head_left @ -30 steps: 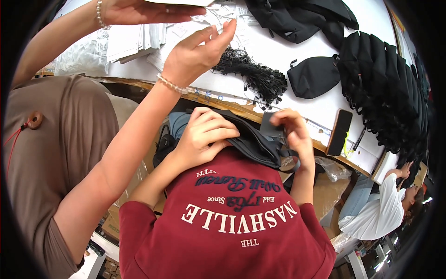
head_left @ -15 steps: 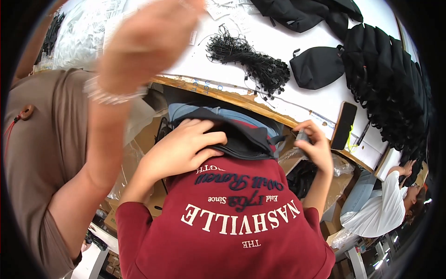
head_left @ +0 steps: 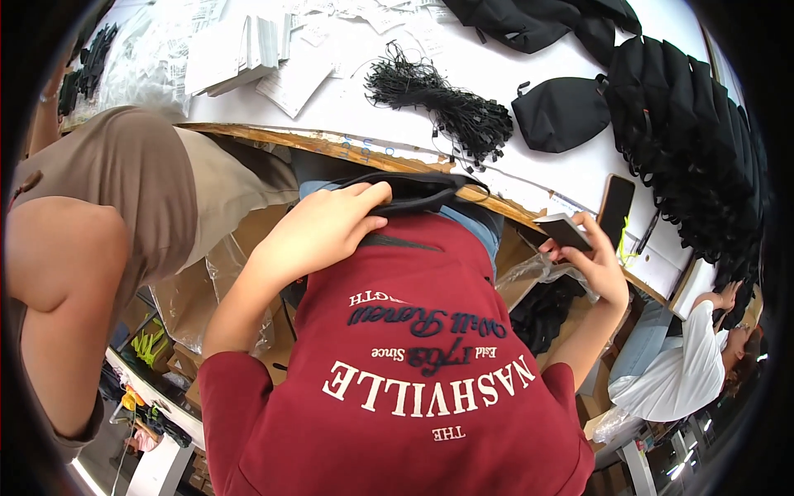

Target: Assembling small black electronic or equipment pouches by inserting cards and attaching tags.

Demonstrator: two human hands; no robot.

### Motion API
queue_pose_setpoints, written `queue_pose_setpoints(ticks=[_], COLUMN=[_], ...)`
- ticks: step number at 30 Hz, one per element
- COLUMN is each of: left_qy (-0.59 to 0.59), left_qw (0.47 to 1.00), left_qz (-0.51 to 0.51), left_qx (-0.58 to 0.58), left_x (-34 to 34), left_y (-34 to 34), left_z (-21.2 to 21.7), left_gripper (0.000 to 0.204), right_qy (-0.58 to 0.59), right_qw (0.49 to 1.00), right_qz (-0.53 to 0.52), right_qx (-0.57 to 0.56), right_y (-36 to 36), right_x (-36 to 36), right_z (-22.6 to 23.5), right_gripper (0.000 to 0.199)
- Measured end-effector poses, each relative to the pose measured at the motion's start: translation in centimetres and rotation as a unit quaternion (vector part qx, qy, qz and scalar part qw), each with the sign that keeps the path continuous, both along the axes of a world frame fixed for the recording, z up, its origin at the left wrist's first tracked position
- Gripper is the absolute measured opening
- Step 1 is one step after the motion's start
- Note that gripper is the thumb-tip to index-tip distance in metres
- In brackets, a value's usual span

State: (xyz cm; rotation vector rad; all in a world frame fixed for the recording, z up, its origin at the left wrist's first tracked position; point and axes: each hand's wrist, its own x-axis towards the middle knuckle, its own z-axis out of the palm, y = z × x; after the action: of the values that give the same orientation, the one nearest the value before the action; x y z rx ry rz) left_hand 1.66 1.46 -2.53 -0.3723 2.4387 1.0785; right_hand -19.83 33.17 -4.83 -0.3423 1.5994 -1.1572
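My left hand (head_left: pixel 327 227) is closed on the near edge of a black fabric pouch (head_left: pixel 413 194) that lies in my lap against the table edge. The pouch's mouth gapes toward me, and its inside is dark. My right hand (head_left: pixel 597 260) is raised to the right of the pouch, beside the table edge. Between its thumb and fingers it pinches a small flat rectangular piece (head_left: pixel 567 233), dark with a pale part; its kind I cannot make out.
On the white table (head_left: pixel 347 107) lie a bundle of black cords (head_left: pixel 442 103), a finished-looking black pouch (head_left: pixel 562 114), a row of black pouches (head_left: pixel 682 149), a phone (head_left: pixel 615 211) and a paper stack (head_left: pixel 236 58). A co-worker (head_left: pixel 74 248) stands close at left; another person (head_left: pixel 674 372) is at right.
My right hand has moved right, turning the small flat piece into fuller view. The pouch has shifted slightly up toward the table. The co-worker's arm has swung away from the table at left.
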Motion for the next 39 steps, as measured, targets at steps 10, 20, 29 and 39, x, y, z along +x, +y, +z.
queue_pose_setpoints(ticks=[10,20,29,39], left_qy=[0.099,0.039,0.077,0.128], left_qw=[0.994,0.996,0.991,0.987], left_qz=[0.002,-0.034,-0.073,-0.066], left_qx=[-0.052,-0.07,-0.078,-0.073], left_x=[1.1,1.3,1.1,1.0], left_y=[1.9,2.5,1.9,1.4], left_z=[-1.8,-2.8,-2.5,-2.6], left_gripper=[0.031,0.025,0.025,0.019], right_qy=[-0.365,-0.408,-0.431,-0.433], right_qw=[0.735,0.75,0.761,0.759], right_qz=[-0.326,-0.349,-0.437,-0.371], right_qx=[-0.469,-0.386,-0.211,-0.316], right_y=[-7.3,-13.4,-14.7,-13.3], right_x=[0.6,4.6,5.6,4.1], right_z=[-5.5,-5.7,-4.3,-5.6], right_gripper=[0.013,0.02,0.025,0.021])
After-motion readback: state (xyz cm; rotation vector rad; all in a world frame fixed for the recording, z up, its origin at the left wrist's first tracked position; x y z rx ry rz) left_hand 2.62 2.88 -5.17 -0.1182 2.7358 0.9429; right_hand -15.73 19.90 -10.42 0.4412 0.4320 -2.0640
